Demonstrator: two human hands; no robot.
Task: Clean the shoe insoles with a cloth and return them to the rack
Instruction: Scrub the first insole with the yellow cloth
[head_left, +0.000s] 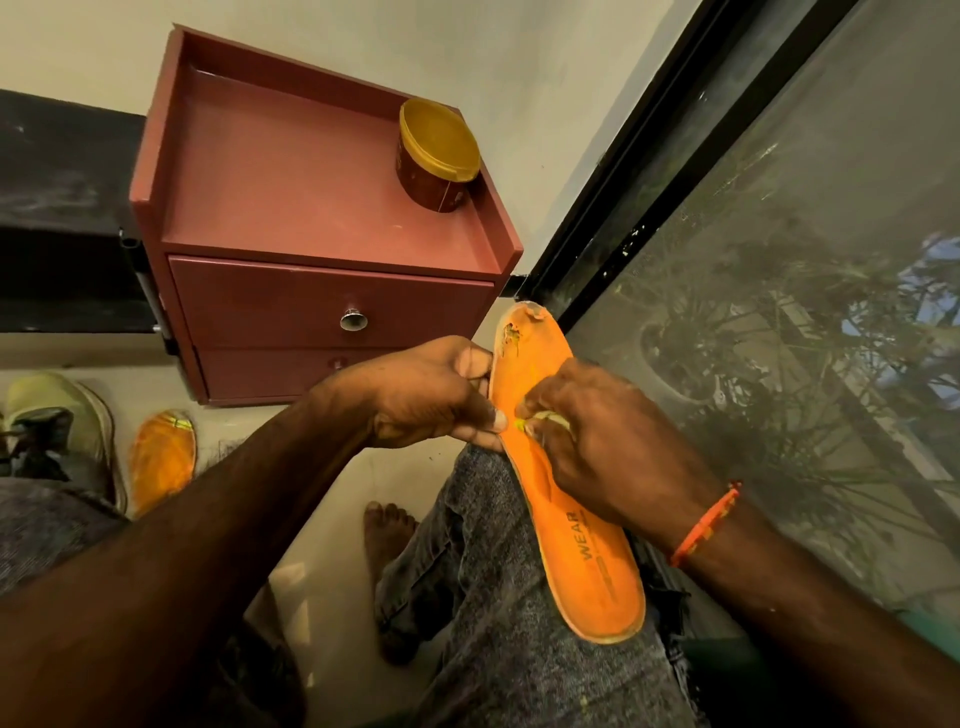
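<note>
Maroon 2-drawer cabinet (322, 249) vs cream wall (545, 62), black-framed window (649, 171) at right, pale tile floor (332, 499).

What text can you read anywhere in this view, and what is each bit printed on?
"WEAR": on the orange insole, near its heel end.
Smaller print beside it: too small to read.
Label on the round tub on the cabinet: too blurred to read.

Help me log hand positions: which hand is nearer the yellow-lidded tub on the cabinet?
Left, narrowly. The left hand grips the orange insole edge, below the tub. The right hand, pressing on the insole, sits lower and further right.
</note>
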